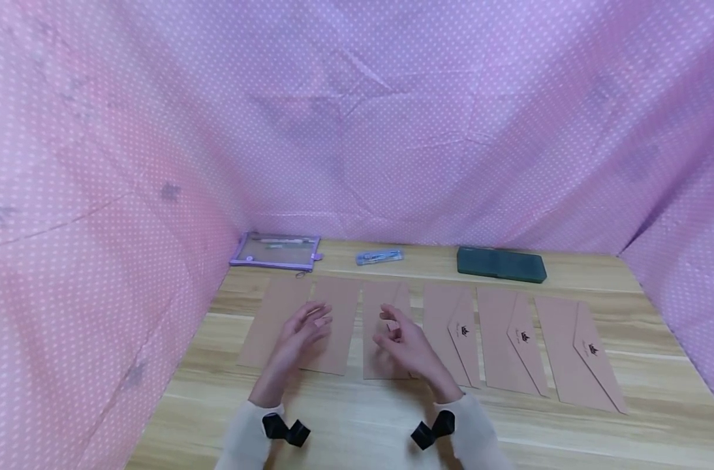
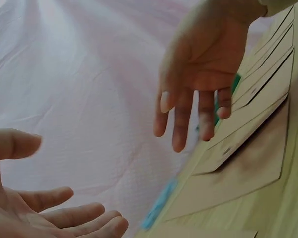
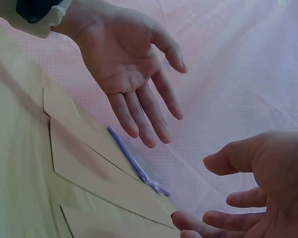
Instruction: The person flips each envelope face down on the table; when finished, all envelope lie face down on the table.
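Observation:
Both bare hands hover over a row of brown paper envelopes, palms facing each other and holding nothing. My left hand (image 1: 301, 333) is above the two leftmost envelopes, a plain one (image 1: 263, 333) and its neighbour (image 1: 341, 313). Over the third envelope (image 1: 380, 297) hangs my right hand (image 1: 412, 346). Three envelopes to the right, the nearest (image 1: 442, 313), a middle one (image 1: 498, 333) and the rightmost (image 1: 562, 352), show pointed flaps with a dark crown print. In the wrist views the fingers of the left hand (image 3: 126, 64) and right hand (image 2: 208, 64) are spread and relaxed.
Along the back of the wooden table (image 1: 345, 431) lie a purple-edged mesh zip pouch (image 1: 283, 261) with pens inside, a small light-blue packet (image 1: 379, 256) and a dark green case (image 1: 500, 264). Pink dotted cloth (image 1: 392, 130) hangs around the back and sides.

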`<state>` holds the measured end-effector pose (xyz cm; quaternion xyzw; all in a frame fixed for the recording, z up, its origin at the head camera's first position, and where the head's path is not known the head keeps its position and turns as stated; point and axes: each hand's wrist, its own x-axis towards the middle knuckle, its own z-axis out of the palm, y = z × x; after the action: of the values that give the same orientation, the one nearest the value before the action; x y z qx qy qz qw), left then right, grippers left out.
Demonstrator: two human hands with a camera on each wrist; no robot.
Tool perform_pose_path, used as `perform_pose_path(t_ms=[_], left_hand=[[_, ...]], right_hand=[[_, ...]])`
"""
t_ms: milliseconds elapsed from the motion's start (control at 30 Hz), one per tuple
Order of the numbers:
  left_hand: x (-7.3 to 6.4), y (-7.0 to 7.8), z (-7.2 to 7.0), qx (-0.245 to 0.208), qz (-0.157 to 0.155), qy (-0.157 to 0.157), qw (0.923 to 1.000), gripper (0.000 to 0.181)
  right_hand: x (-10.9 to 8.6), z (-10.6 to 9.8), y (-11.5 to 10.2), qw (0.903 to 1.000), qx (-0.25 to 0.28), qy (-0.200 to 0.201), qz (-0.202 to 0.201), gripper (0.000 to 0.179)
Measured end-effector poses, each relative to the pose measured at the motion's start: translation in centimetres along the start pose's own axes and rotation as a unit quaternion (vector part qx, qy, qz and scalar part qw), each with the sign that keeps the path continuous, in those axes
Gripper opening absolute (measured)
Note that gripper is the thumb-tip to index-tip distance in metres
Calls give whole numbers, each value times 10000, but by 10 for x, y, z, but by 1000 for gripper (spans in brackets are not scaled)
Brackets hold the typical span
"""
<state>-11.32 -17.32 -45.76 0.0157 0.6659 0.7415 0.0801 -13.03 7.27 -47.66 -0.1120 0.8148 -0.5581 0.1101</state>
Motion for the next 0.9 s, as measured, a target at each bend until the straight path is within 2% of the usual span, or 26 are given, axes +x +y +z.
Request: perform_pose_path(t_ms=[67, 200, 300, 467, 533, 600, 767, 900], left_hand=[[3, -3, 6, -165, -30, -135, 9998, 52], [8, -10, 16, -606, -116, -180, 9979, 52], [10, -17, 24, -958, -256, -257, 9947, 52], [12, -29, 34, -1140, -483, -520, 9909, 59], [13, -33, 38, -1172, -512, -547, 9903, 60], [14, -37, 41, -1251, -550, -516, 9893, 61], [16, -44, 46, -1254, -587, -538, 9889, 63], [17, -46, 48, -1199, -612, -647, 9888, 65]], right_hand=[[0, -7, 4, 9999, -17, 111, 123, 61], [-1, -21, 11, 9990, -225, 310, 239, 62], [-2, -31, 19, 9985, -346, 391, 144, 62], [-3, -42, 32, 9981, -515, 341, -4, 65], [-4, -44, 38, 9962, -807, 311, -130, 66], [-4, -45, 44, 9916, -1222, 256, -340, 68], [-5, -46, 56, 9722, -2191, 166, -803, 72], [-6, -46, 62, 9616, -2585, 72, -915, 74]])
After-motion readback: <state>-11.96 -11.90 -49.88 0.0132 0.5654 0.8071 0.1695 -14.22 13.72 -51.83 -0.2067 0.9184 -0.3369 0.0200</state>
